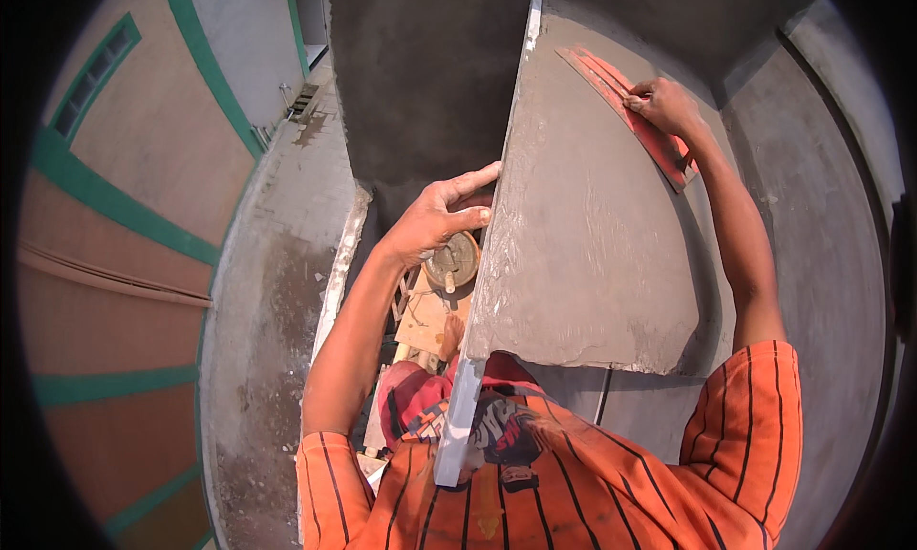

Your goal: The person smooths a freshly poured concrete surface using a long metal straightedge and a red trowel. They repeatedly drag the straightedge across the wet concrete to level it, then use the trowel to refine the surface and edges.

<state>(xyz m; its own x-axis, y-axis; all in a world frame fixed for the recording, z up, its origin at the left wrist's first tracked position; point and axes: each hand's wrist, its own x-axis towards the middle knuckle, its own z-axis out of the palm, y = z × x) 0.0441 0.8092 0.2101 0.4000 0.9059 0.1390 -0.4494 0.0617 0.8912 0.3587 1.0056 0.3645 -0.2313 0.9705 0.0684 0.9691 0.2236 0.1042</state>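
My right hand (664, 110) grips a red trowel-like float (646, 139) that lies against wet grey plaster (592, 244) on the slab at upper right. My left hand (444, 220) is at the left edge of that slab, fingers bent round a long, pale straightedge (458, 426) that runs along the edge from top to bottom; the fingertips and thumb touch it. Its middle part is smeared with plaster. Below my left hand is a round, mortar-crusted container (449, 261) with a light handle across it, partly hidden by the hand.
A dark rendered wall (420, 82) rises ahead. My bare foot stands on a plywood platform (420, 321) below, beside a rough plastered edge (334, 292). At left, far down, run a concrete path (258, 359) and a peach, green-banded wall (115, 321). A grey wall (812, 263) is at right.
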